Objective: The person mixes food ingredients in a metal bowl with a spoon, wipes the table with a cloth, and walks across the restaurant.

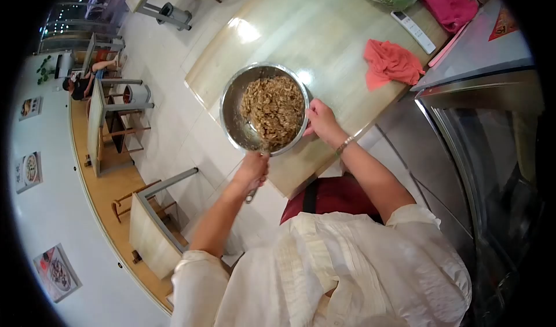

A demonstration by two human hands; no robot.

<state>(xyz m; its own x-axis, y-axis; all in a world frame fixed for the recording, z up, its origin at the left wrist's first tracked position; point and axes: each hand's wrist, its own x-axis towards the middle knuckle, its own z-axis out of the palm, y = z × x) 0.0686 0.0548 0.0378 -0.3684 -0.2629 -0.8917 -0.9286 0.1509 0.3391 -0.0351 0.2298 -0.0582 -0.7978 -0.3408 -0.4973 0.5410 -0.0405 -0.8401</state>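
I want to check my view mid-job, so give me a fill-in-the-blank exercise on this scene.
The left hand grips the utensil by its ____. The right hand holds the rim of the metal ____. A bracelet circles the ____ wrist. The crumpled cloth lies on the ____.

Missing words: handle; bowl; right; table.

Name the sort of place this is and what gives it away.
Probably a small restaurant or eatery: several separate tables stand along the room, pictures of dishes hang on the white wall, and a large metal bowl holds a big batch of mixed food.
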